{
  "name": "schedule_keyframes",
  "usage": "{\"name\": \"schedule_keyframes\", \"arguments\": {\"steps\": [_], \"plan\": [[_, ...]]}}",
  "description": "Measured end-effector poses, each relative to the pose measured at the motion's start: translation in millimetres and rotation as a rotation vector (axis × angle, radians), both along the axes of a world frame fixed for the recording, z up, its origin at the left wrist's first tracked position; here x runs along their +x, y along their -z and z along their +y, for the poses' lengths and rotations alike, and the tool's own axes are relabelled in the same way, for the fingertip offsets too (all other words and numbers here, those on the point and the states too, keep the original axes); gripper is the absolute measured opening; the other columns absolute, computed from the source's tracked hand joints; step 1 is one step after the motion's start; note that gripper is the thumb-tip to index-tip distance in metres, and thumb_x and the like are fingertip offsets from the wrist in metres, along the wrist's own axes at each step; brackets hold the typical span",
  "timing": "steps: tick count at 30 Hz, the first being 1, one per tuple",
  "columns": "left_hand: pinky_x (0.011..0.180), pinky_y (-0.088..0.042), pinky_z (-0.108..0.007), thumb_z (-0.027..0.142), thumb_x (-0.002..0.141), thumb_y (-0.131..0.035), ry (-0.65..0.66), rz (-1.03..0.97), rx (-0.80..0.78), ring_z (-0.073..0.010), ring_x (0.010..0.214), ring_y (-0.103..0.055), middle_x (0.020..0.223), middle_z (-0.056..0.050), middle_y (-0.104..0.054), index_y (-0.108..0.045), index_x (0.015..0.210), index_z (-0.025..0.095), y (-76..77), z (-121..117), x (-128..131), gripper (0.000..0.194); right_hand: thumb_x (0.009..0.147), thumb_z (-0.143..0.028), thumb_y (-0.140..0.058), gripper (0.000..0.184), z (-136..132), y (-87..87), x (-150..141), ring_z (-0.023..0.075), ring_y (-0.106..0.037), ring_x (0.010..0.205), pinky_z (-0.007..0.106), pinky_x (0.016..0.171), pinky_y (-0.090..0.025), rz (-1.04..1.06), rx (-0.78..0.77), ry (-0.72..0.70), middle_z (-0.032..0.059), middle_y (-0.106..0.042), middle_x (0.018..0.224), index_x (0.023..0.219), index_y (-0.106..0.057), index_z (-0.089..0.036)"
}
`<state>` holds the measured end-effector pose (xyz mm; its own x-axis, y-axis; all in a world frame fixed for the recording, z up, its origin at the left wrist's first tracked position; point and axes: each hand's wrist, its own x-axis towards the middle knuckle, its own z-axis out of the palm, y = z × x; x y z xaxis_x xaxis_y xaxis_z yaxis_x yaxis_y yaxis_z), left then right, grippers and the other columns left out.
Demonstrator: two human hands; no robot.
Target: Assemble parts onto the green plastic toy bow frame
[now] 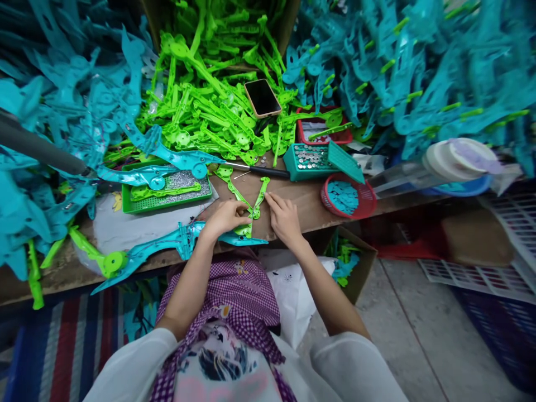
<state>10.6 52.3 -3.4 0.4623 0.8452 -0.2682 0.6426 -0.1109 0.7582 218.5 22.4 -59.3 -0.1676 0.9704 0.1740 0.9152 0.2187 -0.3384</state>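
My left hand (226, 217) is curled over a green plastic arm piece (256, 204) that lies on a teal plastic body piece (184, 241) at the front edge of the wooden bench (310, 206). My right hand (285, 216) rests beside it, fingertips pinching the upper end of the same green piece. A second green arm piece (229, 181) lies just beyond my left hand. Both hands are closed around the green part.
A green tray of small screws (167, 192) sits left, a teal tray of metal discs (310, 160) and a red basket of teal discs (348, 196) right. A phone (262, 97) lies on the green parts heap (201, 84). Teal parts piles (419, 61) flank both sides.
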Motion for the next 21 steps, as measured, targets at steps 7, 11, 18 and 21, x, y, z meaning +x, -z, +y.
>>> {"name": "schedule_keyframes", "arguments": {"steps": [7,11,18,21], "plan": [[0.090,-0.049,-0.038,0.025,0.088,-0.064,-0.053,-0.032,0.358,-0.0228,0.101,-0.061,0.106,-0.008,-0.064,-0.062,0.118,0.017,3.0,-34.1,-9.5,0.031,0.096,-0.030,-0.042,0.036,-6.5,-28.9,0.2,0.0256,-0.060,0.109,0.042,0.090,-0.045,0.307,0.120,0.038,0.0121,-0.067,0.119,0.122,-0.063,-0.019],[0.087,-0.051,-0.035,0.023,0.094,-0.055,0.041,-0.179,0.561,-0.0191,0.097,-0.061,0.103,-0.007,-0.064,-0.064,0.110,0.018,6.8,-65.0,-17.6,0.019,0.095,-0.034,-0.048,0.029,25.1,-65.3,-13.9,0.0233,-0.062,0.107,0.039,0.092,-0.044,0.348,0.199,-0.090,0.0094,-0.069,0.112,0.111,-0.068,-0.021],[0.078,-0.052,-0.034,0.009,0.090,-0.054,0.052,-0.232,0.886,-0.0188,0.092,-0.062,0.100,-0.009,-0.066,-0.056,0.124,0.018,25.1,-113.7,-56.7,0.036,0.092,-0.028,-0.050,0.024,115.8,-101.1,-46.2,0.0255,-0.065,0.087,0.037,0.076,-0.047,0.108,0.119,-0.181,0.0101,-0.072,0.093,0.094,-0.072,-0.019],[0.074,-0.053,-0.033,0.008,0.088,-0.052,-0.003,-0.225,0.962,-0.0178,0.086,-0.062,0.094,-0.008,-0.067,-0.055,0.125,0.017,35.1,-129.9,-74.0,0.038,0.093,-0.029,-0.051,0.023,135.8,-119.7,-89.2,0.0238,-0.065,0.092,0.036,0.080,-0.047,0.164,0.156,-0.372,0.0085,-0.071,0.098,0.099,-0.071,-0.020]]}}
